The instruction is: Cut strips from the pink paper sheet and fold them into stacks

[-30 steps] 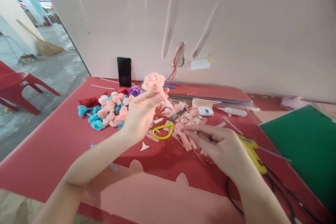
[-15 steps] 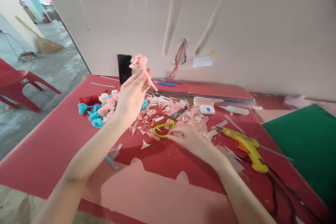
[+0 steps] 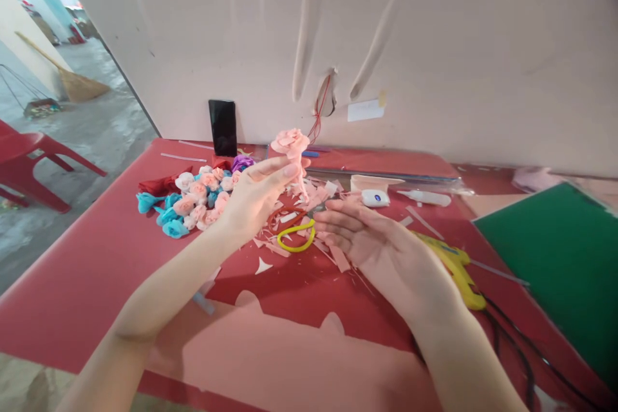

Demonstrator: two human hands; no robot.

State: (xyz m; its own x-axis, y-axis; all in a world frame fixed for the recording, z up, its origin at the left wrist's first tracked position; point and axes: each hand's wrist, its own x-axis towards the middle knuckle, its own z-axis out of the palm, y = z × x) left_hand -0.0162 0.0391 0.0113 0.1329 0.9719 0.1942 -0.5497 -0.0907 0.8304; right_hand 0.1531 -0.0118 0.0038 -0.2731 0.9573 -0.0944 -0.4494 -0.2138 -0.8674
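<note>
My left hand [image 3: 251, 196] is raised over the red table [image 3: 87, 264], its fingers pinched on the stem of a pink paper rose [image 3: 291, 143]. My right hand [image 3: 374, 241] hovers just right of it, fingers stretched out and together, holding nothing. Under both hands lie pink paper scraps [image 3: 338, 256] and scissors with red and yellow loops [image 3: 295, 236]. A pile of finished paper roses in pink, white, blue and purple [image 3: 197, 199] lies to the left of my left hand.
A yellow glue gun [image 3: 458, 270] with a black cord lies right of my right hand. A green sheet [image 3: 564, 257] covers the right side. A black phone [image 3: 223, 127] leans on the wall. A white bottle [image 3: 375, 197] lies behind. A red chair [image 3: 29, 154] stands far left.
My left hand swung the pink rose up to the left, then brought it back lower and to the right. My right hand reached to the scissors, then lifted off with flat fingers.
</note>
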